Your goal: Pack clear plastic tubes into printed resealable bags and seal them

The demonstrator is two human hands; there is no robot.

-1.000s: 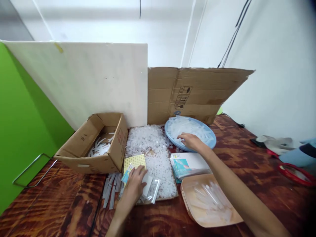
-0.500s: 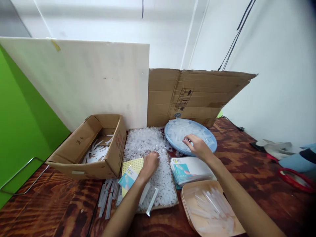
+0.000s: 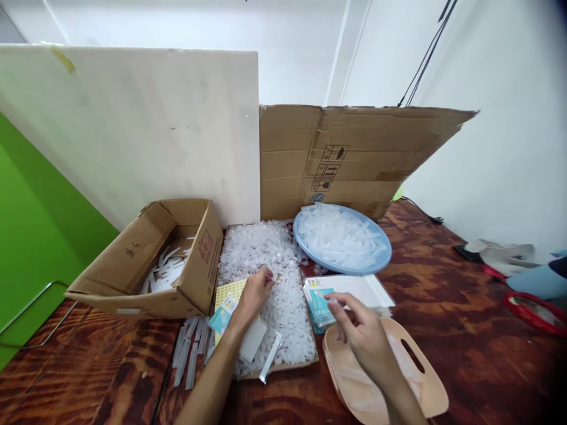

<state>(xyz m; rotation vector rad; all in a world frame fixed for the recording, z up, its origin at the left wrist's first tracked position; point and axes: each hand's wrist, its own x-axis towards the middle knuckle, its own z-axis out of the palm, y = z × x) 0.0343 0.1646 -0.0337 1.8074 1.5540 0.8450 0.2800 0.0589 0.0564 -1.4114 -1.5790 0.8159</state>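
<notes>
Left hand (image 3: 257, 290) over translucent plastic bits (image 3: 290, 319); round blue tray (image 3: 387, 260).

Single head-worn view, looking forward and down across tabletop (image 3: 443, 283).

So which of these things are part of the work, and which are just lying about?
Likely in use:
- small clear pieces, under the left hand
- packet stack and peach tray, by the right hand
- yellow dotted sheet
- blue basin of clear strips

Probably just lying about:
- red ring
- black cable
</notes>
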